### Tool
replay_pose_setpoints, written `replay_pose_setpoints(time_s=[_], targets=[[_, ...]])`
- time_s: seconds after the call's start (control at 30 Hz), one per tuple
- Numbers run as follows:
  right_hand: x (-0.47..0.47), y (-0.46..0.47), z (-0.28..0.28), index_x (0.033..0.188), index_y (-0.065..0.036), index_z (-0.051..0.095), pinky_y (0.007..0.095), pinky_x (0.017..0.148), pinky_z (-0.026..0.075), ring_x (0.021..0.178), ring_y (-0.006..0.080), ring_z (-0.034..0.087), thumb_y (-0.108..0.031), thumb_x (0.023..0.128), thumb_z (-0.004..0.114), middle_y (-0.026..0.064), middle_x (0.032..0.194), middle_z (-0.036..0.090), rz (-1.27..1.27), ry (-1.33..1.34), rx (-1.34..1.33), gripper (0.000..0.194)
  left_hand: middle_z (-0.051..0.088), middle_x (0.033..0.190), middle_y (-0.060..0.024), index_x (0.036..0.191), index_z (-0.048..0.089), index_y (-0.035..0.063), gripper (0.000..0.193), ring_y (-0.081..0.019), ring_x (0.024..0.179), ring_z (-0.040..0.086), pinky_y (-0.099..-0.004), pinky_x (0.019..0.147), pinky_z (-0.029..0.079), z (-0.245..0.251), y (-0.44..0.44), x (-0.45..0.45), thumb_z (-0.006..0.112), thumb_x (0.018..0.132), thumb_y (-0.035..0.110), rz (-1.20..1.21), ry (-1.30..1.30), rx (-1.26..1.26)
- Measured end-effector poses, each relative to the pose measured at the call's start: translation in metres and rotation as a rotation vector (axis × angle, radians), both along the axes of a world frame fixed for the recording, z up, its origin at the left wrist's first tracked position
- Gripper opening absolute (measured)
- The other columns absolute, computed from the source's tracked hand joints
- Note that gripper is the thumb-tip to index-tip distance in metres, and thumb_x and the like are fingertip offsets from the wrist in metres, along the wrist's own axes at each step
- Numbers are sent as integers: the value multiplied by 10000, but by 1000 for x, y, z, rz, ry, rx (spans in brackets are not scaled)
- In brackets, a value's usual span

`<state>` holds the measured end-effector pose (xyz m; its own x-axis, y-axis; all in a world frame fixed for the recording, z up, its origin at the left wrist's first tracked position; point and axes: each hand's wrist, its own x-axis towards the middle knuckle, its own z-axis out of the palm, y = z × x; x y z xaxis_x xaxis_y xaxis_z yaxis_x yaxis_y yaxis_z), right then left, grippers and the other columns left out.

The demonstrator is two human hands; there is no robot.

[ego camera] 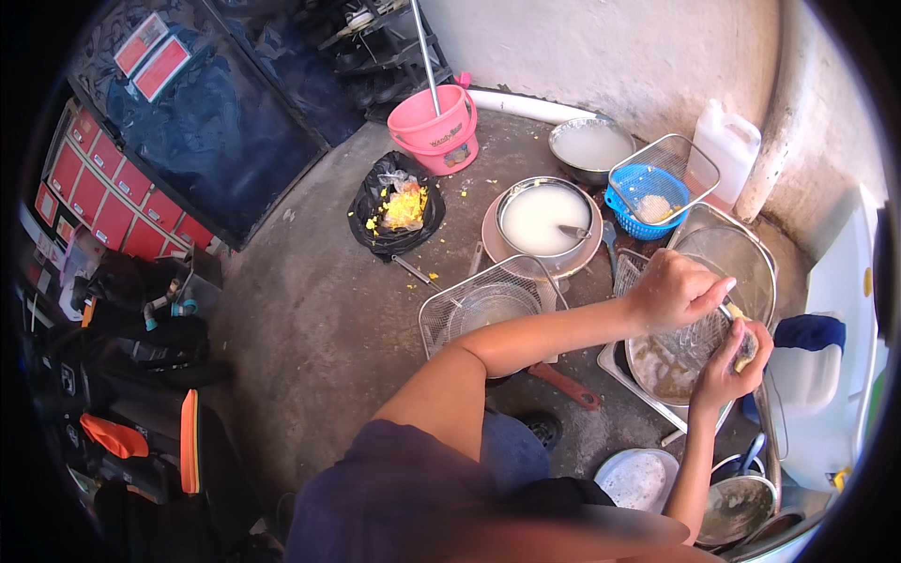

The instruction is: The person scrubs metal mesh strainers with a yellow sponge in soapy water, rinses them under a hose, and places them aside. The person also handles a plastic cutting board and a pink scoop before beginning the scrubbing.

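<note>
My left hand is closed around a thin metal utensil handle, which runs toward my right hand. The fingers of my right hand press a yellow and dark scrubbing sponge around the utensil. Both hands are above a round pan of murky, foamy water, which rests on a rectangular tray. Wire mesh shows in and behind this pan; whether it belongs to the held utensil I cannot tell. My left hand hides part of it.
Wire baskets, a steel bowl of cloudy water, a blue colander, a pink bucket and a black bag of yellow scraps stand on the floor. A soapy white basin and stacked pans lie nearer.
</note>
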<state>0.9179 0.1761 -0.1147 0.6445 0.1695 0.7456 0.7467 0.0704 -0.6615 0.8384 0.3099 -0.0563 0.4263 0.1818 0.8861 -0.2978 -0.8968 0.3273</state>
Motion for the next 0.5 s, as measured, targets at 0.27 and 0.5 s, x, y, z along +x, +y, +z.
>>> replay_pose_setpoints(time_s=[0.27,0.5], targets=[[23,14,3,950,2,605,374,699,524,769,318,658,12,753,740,152,860,660,55,-376,84,239,385,428,5,472,468,33,496,-67,385,343,-281,387,241,6,29,-25,647,927,117,37,68,-255],[79,-10,-34,948,-4,596,343,645,482,714,273,624,-54,860,679,139,819,631,-157,-82,50,131,400,535,53,528,398,71,471,-33,513,298,-265,478,203,21,44,-46,583,955,141,90,-27,-389]])
